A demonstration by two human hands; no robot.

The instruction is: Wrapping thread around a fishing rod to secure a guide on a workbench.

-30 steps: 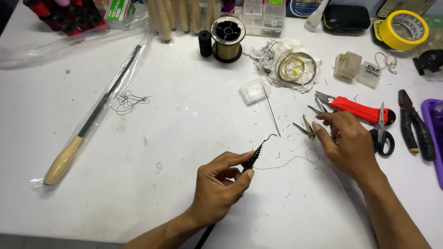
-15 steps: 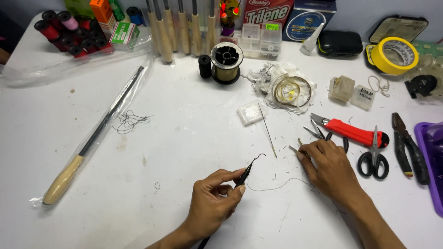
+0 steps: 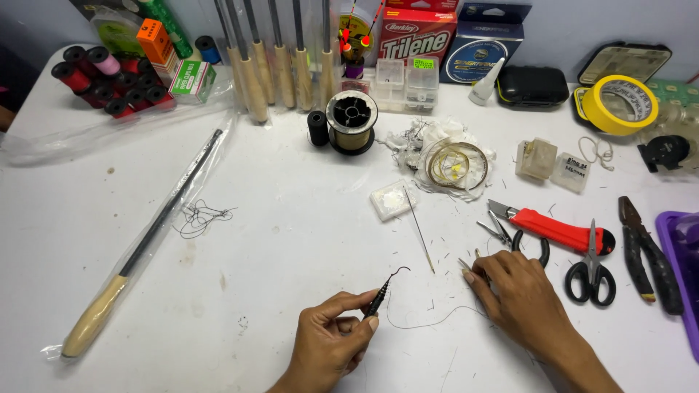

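Left hand [image 3: 331,346] pinches the thin dark rod tip [image 3: 378,297] just left of the needle [image 3: 420,229], cord on tip hooked, loose line [image 3: 429,322] trailing untied toward right hand [image 3: 520,298], whose grip I cannot tell, scissors [image 3: 591,271] beyond unused

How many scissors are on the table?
1. The black scissors lie at the right, between the red knife and the pliers, just beyond the right hand. Others may be hidden.
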